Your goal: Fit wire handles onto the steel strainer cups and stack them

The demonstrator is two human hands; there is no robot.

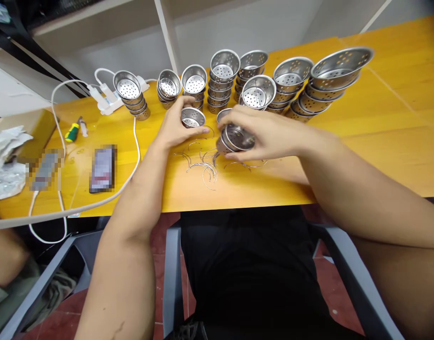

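My left hand (176,123) curls round a small perforated metal cup (193,118), its thumb at the near side and its fingers at the far side. Tilted on their side, a few nested perforated metal cups (228,140) are gripped from above by my right hand (254,127). Part of another cup's rim shows behind that hand, which hides the rest of it. Thin curved metal wires (206,167) lie loose on the yellow table (245,189) in front of both hands.
Several stacks of perforated cups (224,71) stand along the back, with a tall one (330,85) at right. To the left are a power strip (108,99) with white cables, a green-yellow screwdriver (72,132), a phone (102,167) and crumpled plastic (6,160). A person's leg (6,255) shows at lower left.
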